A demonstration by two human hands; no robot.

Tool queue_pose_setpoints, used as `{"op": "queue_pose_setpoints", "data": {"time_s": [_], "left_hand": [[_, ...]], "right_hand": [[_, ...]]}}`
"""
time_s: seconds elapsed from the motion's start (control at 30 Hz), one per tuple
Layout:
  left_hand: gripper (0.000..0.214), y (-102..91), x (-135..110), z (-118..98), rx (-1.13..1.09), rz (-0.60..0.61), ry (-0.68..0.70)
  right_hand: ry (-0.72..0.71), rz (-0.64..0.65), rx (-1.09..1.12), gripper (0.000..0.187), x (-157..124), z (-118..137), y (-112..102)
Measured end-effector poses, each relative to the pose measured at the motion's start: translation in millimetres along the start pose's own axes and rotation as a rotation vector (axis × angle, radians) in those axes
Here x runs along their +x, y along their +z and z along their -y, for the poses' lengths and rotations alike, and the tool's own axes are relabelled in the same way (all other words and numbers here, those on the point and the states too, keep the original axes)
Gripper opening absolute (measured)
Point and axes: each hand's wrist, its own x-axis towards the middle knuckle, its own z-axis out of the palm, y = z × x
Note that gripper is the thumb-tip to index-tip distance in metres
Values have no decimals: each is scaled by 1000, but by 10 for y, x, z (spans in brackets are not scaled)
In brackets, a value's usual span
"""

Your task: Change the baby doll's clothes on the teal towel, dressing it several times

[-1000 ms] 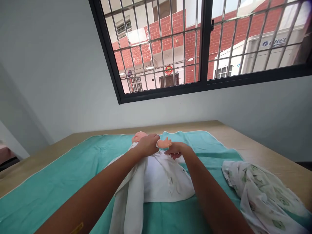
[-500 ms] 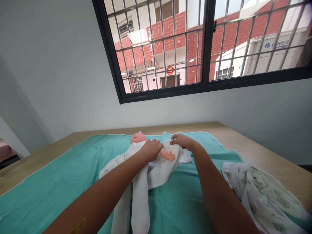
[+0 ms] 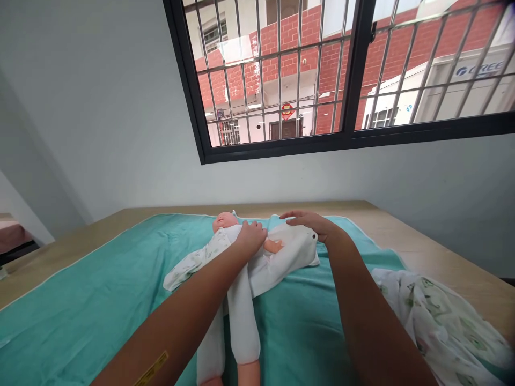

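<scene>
A baby doll [image 3: 225, 221] lies on its back on a teal blanket [image 3: 100, 289], partly dressed in a white sleepsuit [image 3: 257, 273]. My left hand [image 3: 251, 237] rests on the doll's chest near its shoulder, fingers curled against it. My right hand [image 3: 311, 224] holds up the loose right side of the sleepsuit, fingers closed on the cloth. The doll's bare arm [image 3: 273, 246] pokes out between my hands. Its legs in the suit point toward me, with a bare foot at the bottom edge.
A crumpled white cloth with a green print [image 3: 438, 321] lies at the right on the blanket. The blanket covers a wooden table [image 3: 426, 241] set against a grey wall under a barred window [image 3: 346, 75].
My right hand has lifted the sleepsuit's right side up and over toward the doll's arm. The doll's arm dropped from raised to lying low. The view shifted left.
</scene>
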Motion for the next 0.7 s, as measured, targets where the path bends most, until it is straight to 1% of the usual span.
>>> {"op": "queue_pose_setpoints", "data": {"time_s": [0.07,0.2,0.27,0.33,0.4,0.47,0.57,0.7], "left_hand": [[26,50,7,-8,-28,2,-20],[34,153,4,-28,-115,-2,-65],[43,180,-3,-21,-172,7,-53],[52,191,-10,-5,-292,26,-10],[50,195,-13,11,-424,49,28],[44,198,-11,15,-498,62,31],[47,198,-5,-9,-504,58,0],[51,175,1,-53,-519,35,-26]], "right_hand": [[-25,1,14,49,-5,49,68],[-81,-21,-32,47,26,137,231],[-103,-44,-57,46,52,163,291],[-124,-80,-83,44,81,172,328],[-132,-116,-106,42,106,174,349],[-135,-141,-122,41,118,183,376],[-148,-155,-140,39,101,231,455],[-158,-133,-147,34,63,319,590]]}}
